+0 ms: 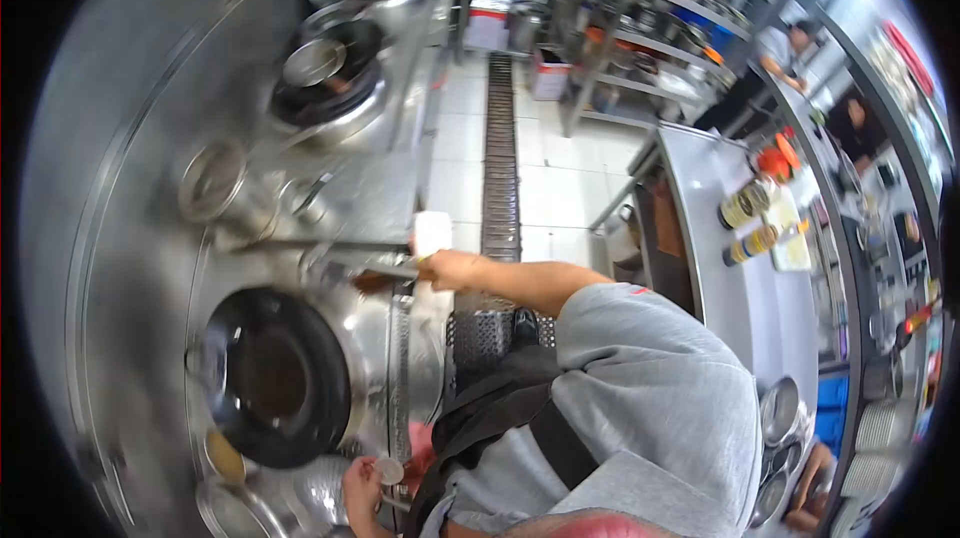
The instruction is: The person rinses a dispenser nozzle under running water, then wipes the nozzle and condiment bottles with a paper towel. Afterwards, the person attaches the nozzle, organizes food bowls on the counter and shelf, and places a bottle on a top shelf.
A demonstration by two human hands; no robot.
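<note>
My right hand point(450, 270) is closed round the handle of a metal utensil point(385, 270) at the counter's edge. A white square item point(432, 234) lies right beside it; whether I touch it is unclear. Low in the view, my left hand point(360, 488) has its fingers closed on a small pale round dish point(389, 471). Between the hands and further left sits a black wok point(275, 378) with dark liquid in its bottom. A tan round item point(224, 456) is at the wok's lower rim.
Another dark wok point(330, 68) with a strainer stands at the upper left. A metal pot point(213, 181) is nearer. Behind me, a steel table point(735, 248) holds bottles and a board. A floor drain point(500, 158) runs between. Two people are at the upper right.
</note>
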